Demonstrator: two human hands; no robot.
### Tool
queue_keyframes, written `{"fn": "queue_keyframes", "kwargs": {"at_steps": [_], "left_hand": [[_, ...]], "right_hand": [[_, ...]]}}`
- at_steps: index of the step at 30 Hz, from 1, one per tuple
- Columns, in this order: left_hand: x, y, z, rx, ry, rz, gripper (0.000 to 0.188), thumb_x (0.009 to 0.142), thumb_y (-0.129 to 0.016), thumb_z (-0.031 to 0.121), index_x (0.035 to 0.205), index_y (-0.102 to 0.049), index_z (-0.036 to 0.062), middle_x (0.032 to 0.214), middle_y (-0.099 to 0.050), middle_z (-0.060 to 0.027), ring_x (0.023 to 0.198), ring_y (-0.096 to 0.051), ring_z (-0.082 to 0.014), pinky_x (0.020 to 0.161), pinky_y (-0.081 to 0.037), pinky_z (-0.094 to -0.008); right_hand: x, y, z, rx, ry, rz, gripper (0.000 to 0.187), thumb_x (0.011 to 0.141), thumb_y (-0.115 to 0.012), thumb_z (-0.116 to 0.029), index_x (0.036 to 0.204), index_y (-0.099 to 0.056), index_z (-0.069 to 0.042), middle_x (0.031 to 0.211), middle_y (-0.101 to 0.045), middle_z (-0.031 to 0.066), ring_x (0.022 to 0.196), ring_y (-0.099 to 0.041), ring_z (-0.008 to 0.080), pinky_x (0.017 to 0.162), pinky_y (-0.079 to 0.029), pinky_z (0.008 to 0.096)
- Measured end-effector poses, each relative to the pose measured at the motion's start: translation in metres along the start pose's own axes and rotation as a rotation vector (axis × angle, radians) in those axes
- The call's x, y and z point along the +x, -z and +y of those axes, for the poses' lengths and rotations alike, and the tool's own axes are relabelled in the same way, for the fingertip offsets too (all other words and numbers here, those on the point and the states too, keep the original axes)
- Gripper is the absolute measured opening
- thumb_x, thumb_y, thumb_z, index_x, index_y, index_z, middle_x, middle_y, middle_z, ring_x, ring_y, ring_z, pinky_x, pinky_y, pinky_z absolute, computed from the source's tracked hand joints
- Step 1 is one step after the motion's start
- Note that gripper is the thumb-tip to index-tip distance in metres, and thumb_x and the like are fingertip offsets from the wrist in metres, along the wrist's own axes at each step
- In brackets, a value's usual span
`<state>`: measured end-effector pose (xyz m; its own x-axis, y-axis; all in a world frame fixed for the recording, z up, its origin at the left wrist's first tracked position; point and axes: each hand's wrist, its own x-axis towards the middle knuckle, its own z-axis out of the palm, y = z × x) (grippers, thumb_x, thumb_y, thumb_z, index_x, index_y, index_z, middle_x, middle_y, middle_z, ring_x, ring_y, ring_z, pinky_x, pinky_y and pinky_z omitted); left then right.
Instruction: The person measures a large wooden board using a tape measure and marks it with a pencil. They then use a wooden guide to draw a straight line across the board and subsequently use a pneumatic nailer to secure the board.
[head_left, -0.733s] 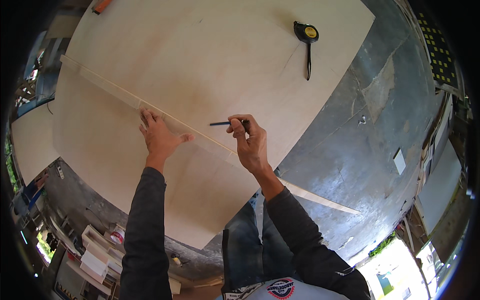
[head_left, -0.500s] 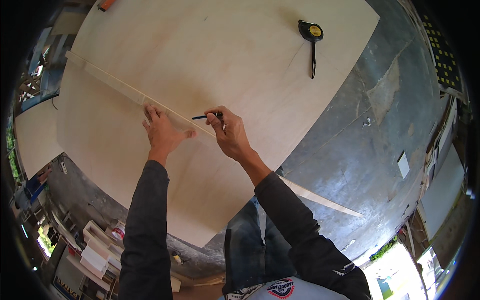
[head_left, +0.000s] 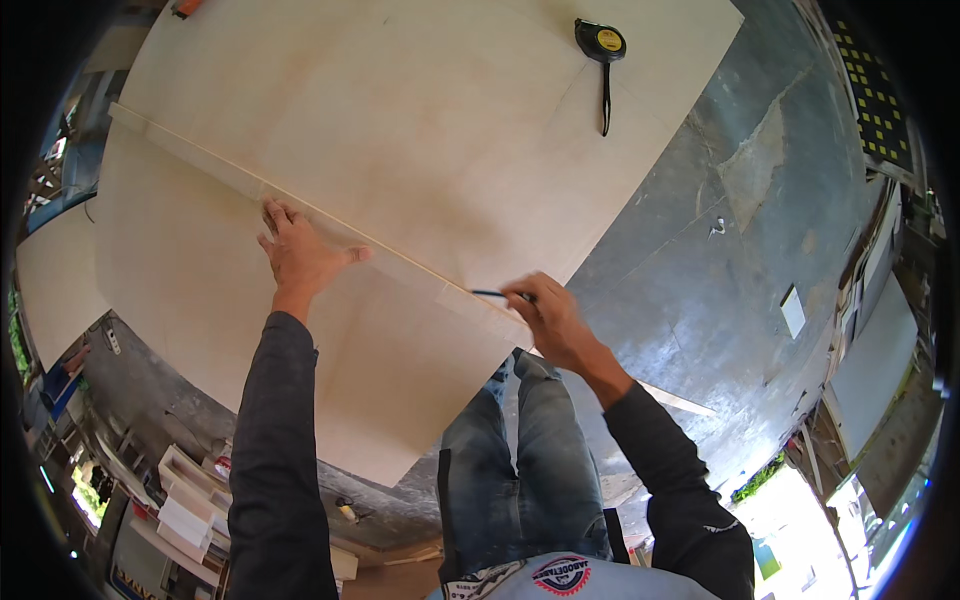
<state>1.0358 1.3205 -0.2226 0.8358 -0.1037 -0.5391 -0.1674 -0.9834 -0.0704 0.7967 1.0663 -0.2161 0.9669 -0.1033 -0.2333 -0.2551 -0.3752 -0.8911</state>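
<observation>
A long, pale wooden strip (head_left: 195,158) lies slantwise across a large plywood sheet (head_left: 380,110). My left hand (head_left: 302,258) rests on the strip with its fingers spread and thumb stretched to the right. Farther right along the same strip, my right hand (head_left: 555,322) pinches a dark pen (head_left: 487,293). The pen points left, its tip at the strip's far edge. That hand is near the sheet's right edge. Part of the strip is hidden behind it, and the strip's end sticks out past the sheet.
A black and yellow tape measure (head_left: 603,42) with a strap lies on the far right of the sheet. An orange object (head_left: 186,8) shows at the far left. Grey concrete floor (head_left: 680,270) surrounds the sheet, with a small white piece (head_left: 792,312) on it. Wooden boxes (head_left: 190,500) stand lower left.
My right hand has moved right and nearer to me along the strip, with the pen still in it. My left hand stays on the strip. The whole view has shifted slightly.
</observation>
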Motion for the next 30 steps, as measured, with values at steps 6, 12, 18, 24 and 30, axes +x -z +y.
{"fn": "queue_keyframes", "kwargs": {"at_steps": [6, 12, 18, 24, 30], "left_hand": [[0.001, -0.001, -0.002, 0.011, 0.011, -0.004, 0.139, 0.054, -0.095, 0.058, 0.149, -0.026, -0.0176, 0.163, -0.017, -0.0290, 0.156, -0.009, -0.0379, 0.123, -0.017, -0.0604], [-0.001, -0.007, 0.004, 0.022, 0.014, 0.012, 0.138, 0.052, -0.095, 0.059, 0.148, -0.031, -0.0168, 0.164, -0.017, -0.0291, 0.156, -0.010, -0.0375, 0.121, -0.019, -0.0625], [-0.001, -0.004, -0.004, -0.014, 0.039, 0.031, 0.142, 0.049, -0.096, 0.057, 0.149, -0.028, -0.0170, 0.163, -0.020, -0.0273, 0.157, -0.006, -0.0367, 0.118, -0.021, -0.0669], [-0.021, -0.061, -0.023, -0.447, -0.044, 0.389, 0.135, 0.067, -0.087, 0.058, 0.159, -0.012, -0.0057, 0.165, -0.010, -0.0317, 0.153, -0.013, -0.0458, 0.120, -0.019, -0.0631], [-0.155, -0.163, -0.013, -0.807, 0.046, 0.576, 0.091, 0.098, -0.061, 0.039, 0.161, -0.008, -0.0011, 0.165, -0.003, -0.0333, 0.154, -0.011, -0.0474, 0.123, -0.010, -0.0580]], "right_hand": [[-0.132, 0.103, 0.009, -0.564, -0.111, -0.408, 0.011, 0.094, -0.064, -0.010, 0.091, -0.059, -0.001, 0.085, -0.060, 0.0127, 0.083, -0.058, 0.0331, 0.079, -0.046, 0.0460], [-0.153, 0.086, 0.010, -0.392, -0.187, 0.001, 0.007, 0.095, -0.058, -0.006, 0.095, -0.056, 0.000, 0.107, -0.059, 0.0187, 0.099, -0.058, 0.0379, 0.087, -0.047, 0.0477], [-0.110, 0.009, 0.028, -0.518, -0.164, -0.167, 0.061, 0.078, -0.082, -0.043, 0.122, -0.063, -0.006, 0.113, -0.065, 0.0126, 0.102, -0.056, 0.0324, 0.094, -0.043, 0.0450], [-0.118, -0.004, 0.072, -0.499, 0.006, -0.087, 0.047, 0.074, -0.086, -0.033, 0.105, -0.064, -0.006, 0.088, -0.064, 0.0095, 0.086, -0.057, 0.0330, 0.079, -0.044, 0.0472], [-0.169, 0.057, 0.073, -0.569, 0.145, 0.102, 0.042, 0.071, -0.088, -0.018, 0.100, -0.060, -0.007, 0.086, -0.063, 0.0093, 0.078, -0.056, 0.0328, 0.074, -0.043, 0.0455]]}}
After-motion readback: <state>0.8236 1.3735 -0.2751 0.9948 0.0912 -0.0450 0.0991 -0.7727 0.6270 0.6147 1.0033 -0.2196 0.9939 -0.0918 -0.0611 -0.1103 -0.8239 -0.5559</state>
